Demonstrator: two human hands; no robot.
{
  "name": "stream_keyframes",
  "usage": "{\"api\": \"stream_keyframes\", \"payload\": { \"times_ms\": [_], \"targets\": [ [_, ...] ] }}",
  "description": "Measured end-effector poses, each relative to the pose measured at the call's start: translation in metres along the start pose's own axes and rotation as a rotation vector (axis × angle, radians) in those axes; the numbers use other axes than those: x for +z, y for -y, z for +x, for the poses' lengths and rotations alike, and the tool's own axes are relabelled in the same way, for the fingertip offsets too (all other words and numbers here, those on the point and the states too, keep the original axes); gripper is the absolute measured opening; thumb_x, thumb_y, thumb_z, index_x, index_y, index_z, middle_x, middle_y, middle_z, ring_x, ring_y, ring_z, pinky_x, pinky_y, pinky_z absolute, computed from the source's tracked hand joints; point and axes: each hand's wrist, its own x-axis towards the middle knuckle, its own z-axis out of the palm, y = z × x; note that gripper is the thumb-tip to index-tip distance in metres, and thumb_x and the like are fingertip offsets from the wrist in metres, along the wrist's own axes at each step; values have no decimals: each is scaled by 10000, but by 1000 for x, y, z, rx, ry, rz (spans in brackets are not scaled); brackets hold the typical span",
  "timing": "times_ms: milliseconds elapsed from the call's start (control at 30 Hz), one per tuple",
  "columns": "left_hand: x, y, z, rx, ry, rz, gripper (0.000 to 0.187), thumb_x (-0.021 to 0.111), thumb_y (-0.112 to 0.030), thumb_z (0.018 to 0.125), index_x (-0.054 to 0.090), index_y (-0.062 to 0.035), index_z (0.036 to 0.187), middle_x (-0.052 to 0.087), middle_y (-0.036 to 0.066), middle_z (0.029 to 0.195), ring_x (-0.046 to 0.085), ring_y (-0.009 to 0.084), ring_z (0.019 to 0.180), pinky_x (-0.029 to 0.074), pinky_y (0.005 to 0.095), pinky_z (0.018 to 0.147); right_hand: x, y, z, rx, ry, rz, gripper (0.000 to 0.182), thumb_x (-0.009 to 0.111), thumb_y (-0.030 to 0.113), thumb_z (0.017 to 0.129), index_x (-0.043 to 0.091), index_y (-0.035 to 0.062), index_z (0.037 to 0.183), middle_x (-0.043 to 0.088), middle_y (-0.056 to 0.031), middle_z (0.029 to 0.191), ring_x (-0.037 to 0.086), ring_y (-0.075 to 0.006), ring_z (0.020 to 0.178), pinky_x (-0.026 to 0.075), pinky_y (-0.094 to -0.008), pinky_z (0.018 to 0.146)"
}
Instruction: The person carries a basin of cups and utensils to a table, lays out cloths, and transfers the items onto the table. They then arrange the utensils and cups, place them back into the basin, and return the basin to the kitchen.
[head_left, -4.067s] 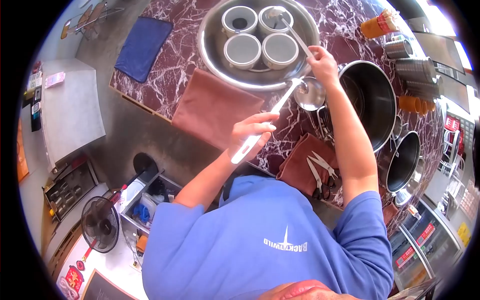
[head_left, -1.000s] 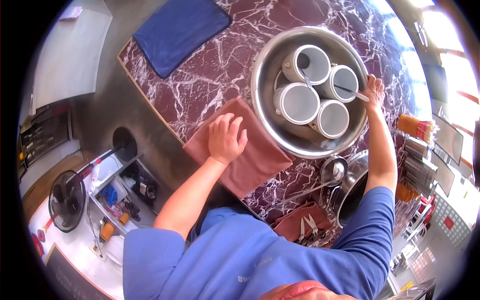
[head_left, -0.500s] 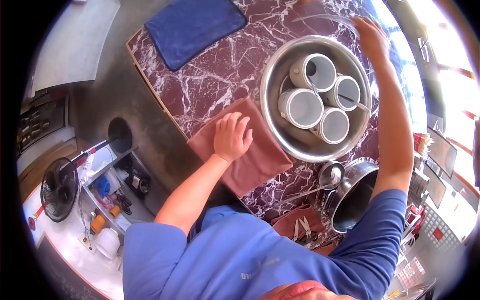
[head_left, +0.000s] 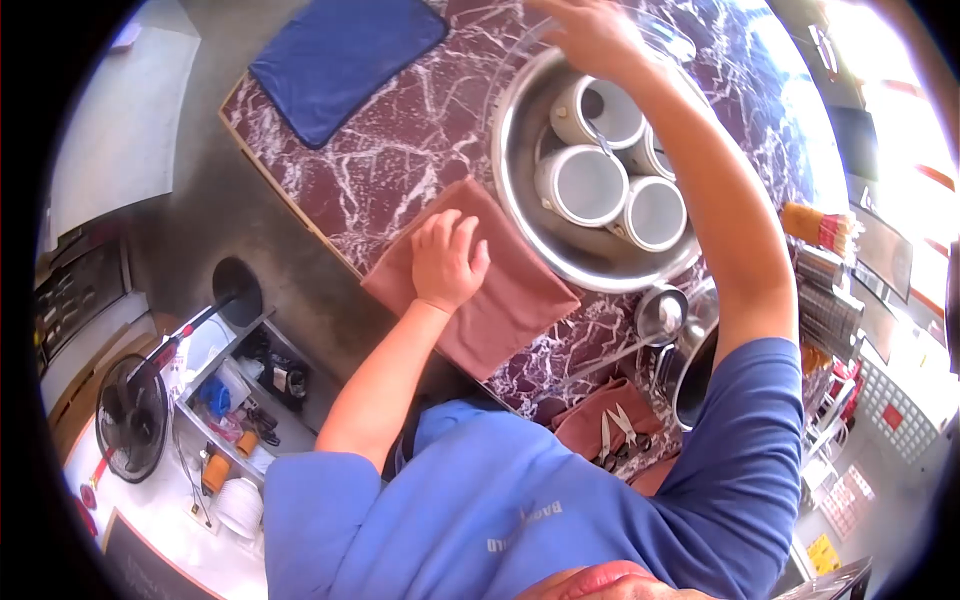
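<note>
My left hand [head_left: 447, 262] lies flat on a folded brown cloth [head_left: 500, 290], fingers apart, at the near edge of the marble-patterned table. Across the far rim of a wide steel basin [head_left: 508, 200] reaches my right hand [head_left: 592, 38], which has hold of a clear round lid [head_left: 672, 38]. Its fingertips are partly cut off by the top edge, so the grip shows only in part. Inside the basin stand several white mugs [head_left: 587, 187]. A spoon handle [head_left: 600, 138] sticks out of one mug; my right forearm covers part of another.
A blue cloth [head_left: 345, 65] lies at the table's far left. Right of the brown cloth are a long-handled ladle [head_left: 661, 314], a steel pot [head_left: 693, 385] and scissors [head_left: 622, 425] on another brown cloth [head_left: 580, 425]. A fan [head_left: 132, 415] and a shelf with odds and ends stand at left.
My right hand has swung left with the clear lid, from beyond the basin's right side to over its far rim. The left hand stays on the brown cloth. The view has shifted slightly.
</note>
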Motion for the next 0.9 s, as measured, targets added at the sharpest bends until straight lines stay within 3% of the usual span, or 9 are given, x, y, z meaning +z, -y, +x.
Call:
{"api": "stream_keyframes", "payload": {
  "times_ms": [33,100,233,400,533,600,667,767,900],
  "targets": [
    [-1,-1,1,-8,6,0,390,662,-250,785,588,-116,1144,538,111,1170,514,314,1103,401,453,917,-1,-7,-17,60,-162,-56,290,620,220,894,630,163,1178,629,-112,1131,561,-334,1093,462,-430,924],
    [1,0,0,-9,23,13,386,659,-257,791,588,-113,1142,534,116,1178,507,315,1112,393,455,936,-31,-2,-73,294,-144,-38,281,614,224,896,629,132,1161,644,-143,1072,623,-334,972,501,-427,830],
    [0,-2,-1,1,52,37,399,652,-260,802,572,-111,1164,523,127,1189,494,324,1124,384,463,958,-19,-4,-191,541,299,-148,340,652,132,795,598,85,1127,611,-154,1102,645,-359,949,521,-436,828],
    [-1,-5,-4,34,22,78,407,648,-258,799,565,-110,1169,531,128,1187,496,337,1128,403,480,928,32,-3,-238,576,173,-181,138,528,75,846,566,60,978,607,-151,1032,656,-360,862,542,-436,729],
    [0,-8,-1,78,-34,108,415,660,-246,793,567,-106,1173,545,152,1194,512,362,1121,417,505,921,60,-34,-257,477,163,-377,64,583,88,770,631,72,809,632,-107,820,691,-239,711,567,-361,537],
    [-1,-11,-2,93,-37,112,405,651,-227,797,561,-85,1165,544,159,1183,506,371,1123,417,506,926,76,-47,-266,447,58,-332,83,602,101,747,652,102,813,651,-94,863,691,-216,749,570,-343,551],
    [-7,-18,-4,92,-51,101,375,634,-222,808,549,-79,1145,528,164,1177,499,380,1121,409,514,924,42,-26,-255,496,211,-314,108,585,121,785,652,88,862,634,-93,874,682,-261,809,568,-379,660],
    [-7,-20,-8,73,-38,114,381,623,-229,814,533,-74,1150,511,171,1173,483,380,1132,395,515,938,32,-30,-264,499,127,-232,150,584,116,791,651,73,917,629,-110,973,680,-266,868,556,-376,743],
    [-3,-18,-14,92,-55,164,380,616,-228,818,518,-74,1151,497,165,1191,471,373,1145,386,515,953,-47,4,-288,541,54,-276,192,571,110,803,640,58,975,629,-118,1014,669,-296,940,527,-431,790]
  ]
}}
